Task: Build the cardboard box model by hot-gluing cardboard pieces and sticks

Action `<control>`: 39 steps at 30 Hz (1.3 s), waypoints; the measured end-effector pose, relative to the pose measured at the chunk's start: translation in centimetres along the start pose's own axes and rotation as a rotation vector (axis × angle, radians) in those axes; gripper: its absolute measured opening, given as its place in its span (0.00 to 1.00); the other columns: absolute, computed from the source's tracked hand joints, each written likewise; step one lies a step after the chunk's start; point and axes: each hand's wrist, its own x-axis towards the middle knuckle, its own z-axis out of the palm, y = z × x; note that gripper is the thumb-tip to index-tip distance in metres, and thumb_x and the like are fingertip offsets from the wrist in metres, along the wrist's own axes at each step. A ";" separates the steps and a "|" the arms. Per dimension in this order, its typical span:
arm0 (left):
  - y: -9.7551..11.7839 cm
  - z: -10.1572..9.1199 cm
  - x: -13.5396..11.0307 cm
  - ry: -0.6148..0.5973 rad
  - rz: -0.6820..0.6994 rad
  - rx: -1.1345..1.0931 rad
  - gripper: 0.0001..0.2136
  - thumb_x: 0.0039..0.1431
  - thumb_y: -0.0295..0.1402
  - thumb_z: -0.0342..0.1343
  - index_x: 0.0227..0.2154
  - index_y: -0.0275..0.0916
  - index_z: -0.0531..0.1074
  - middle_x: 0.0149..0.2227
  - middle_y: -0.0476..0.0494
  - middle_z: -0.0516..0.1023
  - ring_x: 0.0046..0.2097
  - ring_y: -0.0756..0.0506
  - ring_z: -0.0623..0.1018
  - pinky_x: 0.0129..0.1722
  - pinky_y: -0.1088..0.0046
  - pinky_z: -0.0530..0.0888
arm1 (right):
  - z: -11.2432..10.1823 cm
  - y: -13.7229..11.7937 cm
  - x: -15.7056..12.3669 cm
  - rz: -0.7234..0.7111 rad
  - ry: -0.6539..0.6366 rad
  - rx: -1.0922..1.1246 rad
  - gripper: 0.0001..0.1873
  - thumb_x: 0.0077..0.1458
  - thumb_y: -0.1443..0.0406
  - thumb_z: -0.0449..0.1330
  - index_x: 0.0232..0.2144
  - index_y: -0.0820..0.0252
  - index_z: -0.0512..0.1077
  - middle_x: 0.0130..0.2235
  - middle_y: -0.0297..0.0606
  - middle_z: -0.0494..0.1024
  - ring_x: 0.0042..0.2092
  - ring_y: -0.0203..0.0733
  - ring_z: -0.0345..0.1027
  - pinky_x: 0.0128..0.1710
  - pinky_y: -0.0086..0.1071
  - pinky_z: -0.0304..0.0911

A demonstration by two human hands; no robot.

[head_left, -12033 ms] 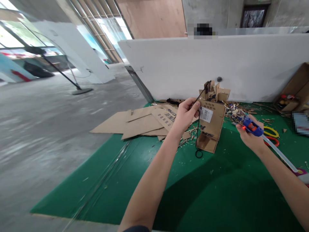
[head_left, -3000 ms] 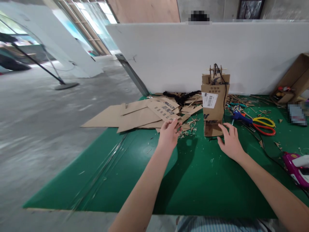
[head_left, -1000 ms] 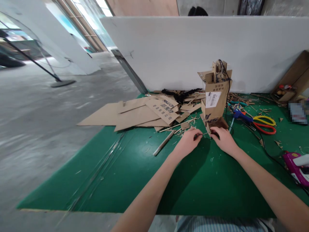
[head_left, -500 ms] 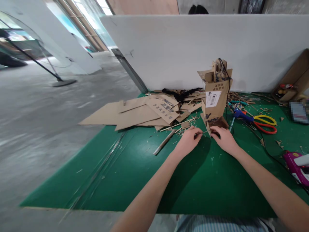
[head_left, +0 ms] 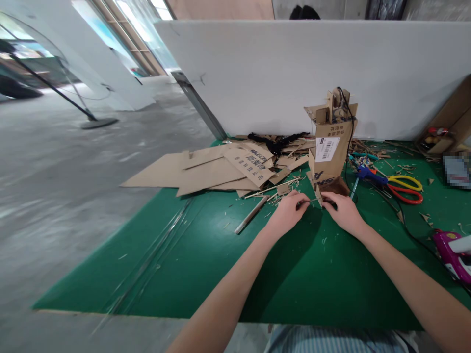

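Observation:
A tall cardboard structure [head_left: 327, 164] stands upright on the green table, with a white label, a round part at its top and a black cable running down its side. My left hand [head_left: 290, 211] is closed in a pinch on a thin stick [head_left: 313, 200], whose far end reaches the cardboard at the structure's lower front. My right hand [head_left: 341, 210] pinches the edge of that low cardboard wall [head_left: 319, 194], fingers curled over it. The fingertips of both hands are close together, and what lies under the right fingers is partly hidden.
Flat cardboard sheets [head_left: 213, 171] and wood scraps lie to the left, beside a grey-brown strip [head_left: 251, 214]. Red-and-yellow-handled scissors [head_left: 405, 189] and a purple glue gun [head_left: 452, 252] lie to the right. A white panel [head_left: 257, 73] borders the table's back.
The view has shifted slightly. Both hands keep nearly the same place and grip at the base of the cardboard structure.

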 end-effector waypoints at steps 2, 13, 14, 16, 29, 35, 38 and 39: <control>0.0 0.0 0.0 -0.003 -0.002 0.003 0.07 0.61 0.31 0.53 0.33 0.40 0.77 0.34 0.44 0.71 0.33 0.45 0.73 0.35 0.68 0.69 | 0.0 0.0 0.0 0.004 0.003 -0.005 0.17 0.63 0.64 0.56 0.52 0.52 0.74 0.44 0.39 0.83 0.44 0.47 0.78 0.48 0.43 0.70; 0.1 -0.2 -0.1 -0.007 -0.005 -0.014 0.07 0.60 0.31 0.53 0.32 0.40 0.76 0.34 0.44 0.71 0.31 0.46 0.72 0.33 0.68 0.68 | -0.4 -0.4 0.0 0.018 0.009 0.084 0.19 0.62 0.63 0.56 0.54 0.49 0.74 0.46 0.36 0.83 0.45 0.47 0.79 0.49 0.43 0.73; 0.1 -0.2 0.0 -0.004 -0.004 -0.011 0.07 0.60 0.31 0.53 0.32 0.40 0.76 0.34 0.44 0.71 0.31 0.46 0.72 0.33 0.68 0.68 | -0.5 -0.4 0.0 0.019 0.011 0.099 0.19 0.61 0.63 0.56 0.54 0.50 0.74 0.46 0.35 0.83 0.46 0.47 0.79 0.49 0.43 0.73; 0.1 -0.1 0.0 -0.001 0.000 -0.004 0.07 0.60 0.30 0.53 0.32 0.40 0.76 0.33 0.45 0.71 0.32 0.46 0.72 0.34 0.68 0.68 | -0.5 -0.5 0.0 0.024 0.016 0.128 0.19 0.61 0.63 0.57 0.53 0.51 0.75 0.46 0.35 0.84 0.46 0.47 0.79 0.49 0.42 0.73; 0.5 0.4 -0.4 0.007 0.016 0.017 0.09 0.63 0.28 0.51 0.33 0.38 0.77 0.36 0.42 0.72 0.37 0.43 0.74 0.42 0.66 0.70 | -0.8 -1.2 -0.2 0.055 0.017 0.187 0.21 0.58 0.67 0.57 0.53 0.53 0.77 0.46 0.36 0.84 0.48 0.49 0.78 0.53 0.46 0.72; 0.5 0.5 -0.3 -0.017 0.035 0.045 0.11 0.65 0.30 0.48 0.35 0.38 0.76 0.37 0.41 0.72 0.40 0.42 0.75 0.44 0.64 0.71 | -0.8 -1.3 -0.4 0.046 0.016 0.189 0.22 0.58 0.68 0.57 0.54 0.56 0.76 0.45 0.37 0.84 0.45 0.48 0.79 0.51 0.46 0.72; 0.4 0.5 -0.4 -0.014 0.050 0.083 0.11 0.66 0.30 0.48 0.36 0.38 0.76 0.38 0.41 0.72 0.40 0.42 0.75 0.43 0.65 0.72 | -0.8 -1.2 -0.4 0.040 0.013 0.190 0.22 0.58 0.67 0.57 0.54 0.56 0.76 0.44 0.37 0.84 0.44 0.48 0.78 0.50 0.45 0.72; 0.4 0.6 -0.4 -0.007 0.055 0.094 0.11 0.66 0.30 0.48 0.36 0.38 0.76 0.38 0.42 0.72 0.40 0.43 0.75 0.43 0.65 0.72 | -0.8 -1.2 -0.4 0.038 0.012 0.193 0.22 0.58 0.67 0.57 0.55 0.56 0.76 0.44 0.37 0.84 0.44 0.48 0.78 0.50 0.44 0.72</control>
